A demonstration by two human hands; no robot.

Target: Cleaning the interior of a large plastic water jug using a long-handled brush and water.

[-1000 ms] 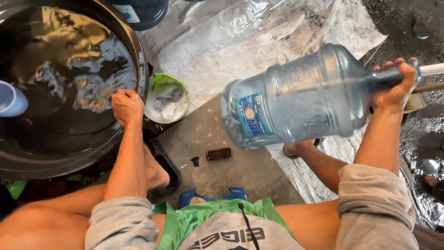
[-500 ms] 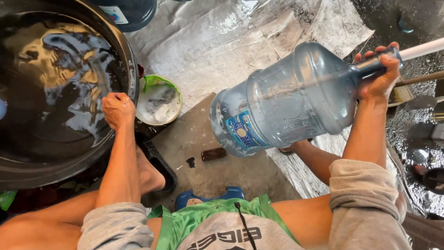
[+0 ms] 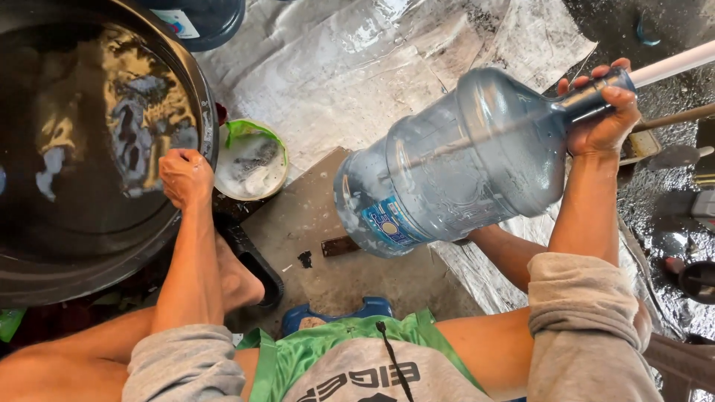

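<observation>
The person sits low, knees spread, over wet ground. Their right hand point(image 3: 602, 112) is wrapped tight around the neck of a big clear-blue water jug point(image 3: 454, 167), holding it up off the floor and tipped nearly on its side, base pointing down toward the middle, neck up to the right. A white pipe point(image 3: 674, 65) runs into the jug's mouth from the upper right, and a thin rod shows through the plastic inside. The jug hangs over a brown board point(image 3: 328, 246) on the ground, not touching it.

Their left hand point(image 3: 185, 177) is curled into a loose fist at the rim of a wide black tub point(image 3: 97, 268) full of dark water; whether it pinches anything I cannot tell. Just beside that hand, right of the tub, stands a small green bowl point(image 3: 252, 160) with whitish suds in it. Grey sheeting point(image 3: 350, 67) lies crumpled across the floor behind. A blue stool edge point(image 3: 335, 311) peeks out between the legs.
</observation>
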